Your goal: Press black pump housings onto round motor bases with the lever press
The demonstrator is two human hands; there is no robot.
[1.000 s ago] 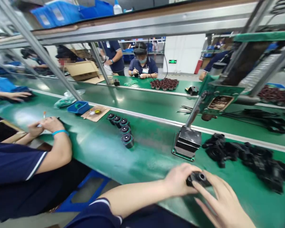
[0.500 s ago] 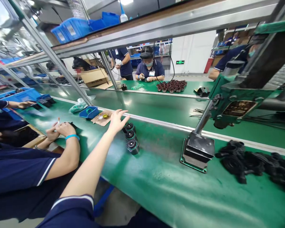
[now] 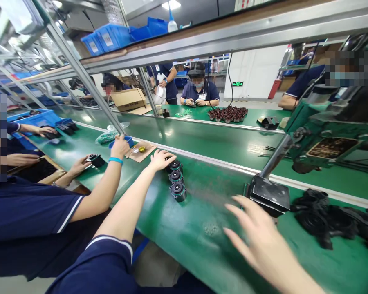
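A short row of black round housings (image 3: 178, 190) with green rings around their tops stands upright on the green bench. My left hand (image 3: 160, 160) is at the far end of the row, its fingers bent over the farthest housing, which it mostly covers. My right hand (image 3: 254, 228) hovers above the bench at the lower right, blurred, with fingers spread and nothing in them. Just beyond it is the black block (image 3: 268, 194) at the foot of a green bench press (image 3: 319, 149). Part of that block's base is hidden by the right hand.
Black moulded parts (image 3: 328, 214) are heaped at the right. To the left, a co-worker's hand (image 3: 121, 145) is at a small blue bin (image 3: 129, 141), beside cardboard (image 3: 142, 151) with a yellow item. A metal-edged shelf (image 3: 202, 43) crosses overhead. Co-workers sit opposite.
My left hand has come down onto the farthest housing. My right hand has entered from the lower right. The neighbouring co-worker's hand has moved to the blue bin. The view has shifted slightly.
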